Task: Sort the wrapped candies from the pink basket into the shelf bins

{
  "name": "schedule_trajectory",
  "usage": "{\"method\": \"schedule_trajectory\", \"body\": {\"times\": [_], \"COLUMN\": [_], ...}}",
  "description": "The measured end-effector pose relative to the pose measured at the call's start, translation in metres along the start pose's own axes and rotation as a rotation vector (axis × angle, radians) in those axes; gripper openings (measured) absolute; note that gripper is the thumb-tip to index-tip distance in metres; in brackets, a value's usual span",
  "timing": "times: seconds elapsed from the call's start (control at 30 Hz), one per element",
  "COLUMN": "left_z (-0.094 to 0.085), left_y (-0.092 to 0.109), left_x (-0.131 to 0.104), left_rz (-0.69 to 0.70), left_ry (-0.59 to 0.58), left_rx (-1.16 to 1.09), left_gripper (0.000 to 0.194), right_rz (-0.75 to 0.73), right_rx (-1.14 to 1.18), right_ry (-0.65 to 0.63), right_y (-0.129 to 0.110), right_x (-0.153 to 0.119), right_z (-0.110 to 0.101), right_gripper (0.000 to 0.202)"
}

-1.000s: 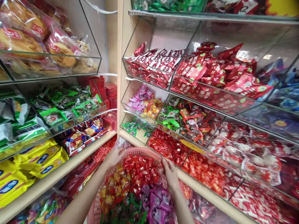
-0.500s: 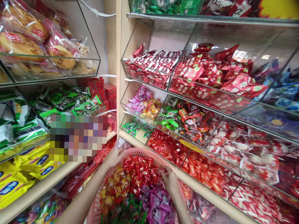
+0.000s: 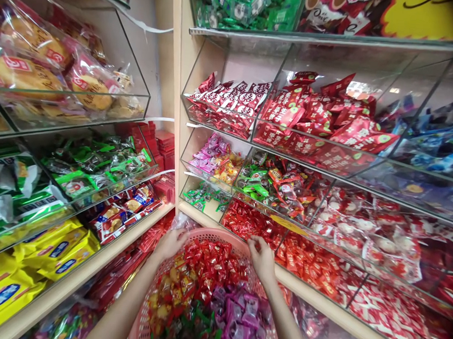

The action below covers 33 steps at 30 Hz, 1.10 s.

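Observation:
A pink plastic basket (image 3: pixel 208 233) with a perforated wall holds wrapped candies in groups. Red candies (image 3: pixel 221 263) lie at its far side, yellow-and-red ones (image 3: pixel 174 293) at the left, purple ones (image 3: pixel 239 317) at the right and dark green ones (image 3: pixel 195 327) nearest me. My left hand (image 3: pixel 170 244) grips the basket's far left rim. Over the far right rim, my right hand (image 3: pixel 261 260) has loosely bent fingers, thumb apart, with nothing visible between them. Its fingertips are close to a shelf bin of red candies (image 3: pixel 246 221).
Clear-fronted bins line both walls of this corner. A wooden shelf edge (image 3: pixel 318 296) runs along the right, another (image 3: pixel 73 267) along the left. Yellow packets (image 3: pixel 55 251) fill the lower left bin; red-and-white packets (image 3: pixel 230 99) lie higher up on the right.
My right hand has lifted from the candies inside the basket and moved forward over the rim, towards the red candy bin. My left hand stays at the rim. The view has tilted slightly up.

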<state>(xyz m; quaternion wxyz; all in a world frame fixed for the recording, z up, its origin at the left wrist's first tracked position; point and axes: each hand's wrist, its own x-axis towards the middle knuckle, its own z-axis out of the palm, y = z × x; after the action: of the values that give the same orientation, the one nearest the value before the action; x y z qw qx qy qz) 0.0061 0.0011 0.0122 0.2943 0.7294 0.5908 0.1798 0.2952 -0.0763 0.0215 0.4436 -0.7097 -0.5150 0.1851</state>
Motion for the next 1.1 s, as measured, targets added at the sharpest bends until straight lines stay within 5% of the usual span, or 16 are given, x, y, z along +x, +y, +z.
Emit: {"method": "schedule_trajectory", "body": {"times": [0.13, 0.3, 0.57, 1.1], "left_z": [0.001, 0.001, 0.003, 0.003], "left_y": [-0.003, -0.004, -0.009, -0.007], "left_x": [0.001, 0.001, 0.003, 0.003], "left_rz": [0.054, 0.069, 0.106, 0.102], "left_ry": [0.006, 0.002, 0.013, 0.007], "left_rx": [0.004, -0.013, -0.009, 0.003], "left_gripper": [0.039, 0.041, 0.042, 0.045], "right_rz": [-0.052, 0.218, 0.434, 0.356], "right_rx": [-0.235, -0.581, -0.621, -0.738], "right_ry": [0.001, -0.224, -0.397, -0.239], "right_y": [0.001, 0.004, -0.002, 0.007], "right_x": [0.035, 0.071, 0.080, 0.081], "right_z": [-0.002, 0.002, 0.029, 0.033], "right_gripper": [0.033, 0.071, 0.100, 0.083]}}
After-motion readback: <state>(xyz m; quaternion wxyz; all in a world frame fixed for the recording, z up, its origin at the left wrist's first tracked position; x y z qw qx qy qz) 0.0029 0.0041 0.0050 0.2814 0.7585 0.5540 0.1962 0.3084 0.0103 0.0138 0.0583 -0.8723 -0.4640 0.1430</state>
